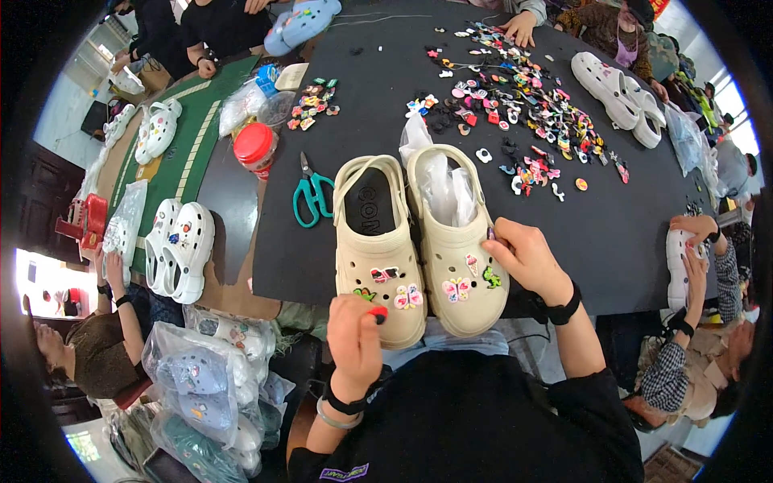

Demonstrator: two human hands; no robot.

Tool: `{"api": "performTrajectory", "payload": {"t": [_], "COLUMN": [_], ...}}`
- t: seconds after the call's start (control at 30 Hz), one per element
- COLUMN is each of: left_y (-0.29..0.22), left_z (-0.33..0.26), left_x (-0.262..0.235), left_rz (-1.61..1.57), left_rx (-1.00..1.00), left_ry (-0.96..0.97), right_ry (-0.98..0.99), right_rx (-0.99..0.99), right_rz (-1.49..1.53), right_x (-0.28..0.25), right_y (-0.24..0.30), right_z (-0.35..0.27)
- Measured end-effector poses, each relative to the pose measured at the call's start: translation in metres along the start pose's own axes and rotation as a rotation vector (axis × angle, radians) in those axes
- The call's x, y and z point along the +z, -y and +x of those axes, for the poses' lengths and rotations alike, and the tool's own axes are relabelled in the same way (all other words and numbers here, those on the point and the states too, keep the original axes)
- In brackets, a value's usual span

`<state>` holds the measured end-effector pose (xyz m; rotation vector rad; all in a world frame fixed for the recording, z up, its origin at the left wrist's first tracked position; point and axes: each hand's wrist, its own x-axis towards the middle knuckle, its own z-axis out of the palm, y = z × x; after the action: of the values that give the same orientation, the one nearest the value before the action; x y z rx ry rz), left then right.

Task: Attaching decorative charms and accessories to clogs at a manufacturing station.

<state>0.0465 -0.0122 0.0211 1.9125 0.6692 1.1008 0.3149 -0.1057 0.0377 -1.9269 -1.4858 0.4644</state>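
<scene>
Head cam: left hand (354, 334) pinched a red charm (378, 312) at the left beige clog (380, 249)'s toe, while right-hand fingers (503, 241) gripped the right clog (457, 241)'s side, probably steadying it.

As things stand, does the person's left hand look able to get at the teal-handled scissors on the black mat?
Probably yes. The scissors lie in the open on the mat, left of the beige clogs, with nothing over them. The left hand pinches a small red charm, which it might have to put down first.

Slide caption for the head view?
Left hand pinches a red charm at beige clogs; right hand steadies one.
</scene>
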Motion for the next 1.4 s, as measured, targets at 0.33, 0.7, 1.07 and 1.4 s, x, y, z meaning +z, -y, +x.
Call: {"api": "performTrajectory", "payload": {"t": [0.33,0.7,1.07,1.4], "left_y": [0.001,0.0,-0.042,-0.043], "left_z": [-0.002,-0.005,-0.002,-0.009], "left_x": [0.015,0.01,0.006,0.014], "left_rz": [0.267,0.22,-0.114,-0.511], "left_rx": [0.245,0.184,0.086,-0.271], "left_ry": [0.089,0.086,0.162,0.322], "right_ry": [-0.138,-0.046,-0.013,-0.163], "right_rx": [-0.295,0.252,-0.064,-0.411], "right_rz": [-0.023,0.499,0.427,0.144], "right_x": [0.012,0.003,0.014,0.033], "right_y": [-0.034,-0.014,0.06,0.072], "right_z": [0.001,-0.004,-0.041,-0.047]}}
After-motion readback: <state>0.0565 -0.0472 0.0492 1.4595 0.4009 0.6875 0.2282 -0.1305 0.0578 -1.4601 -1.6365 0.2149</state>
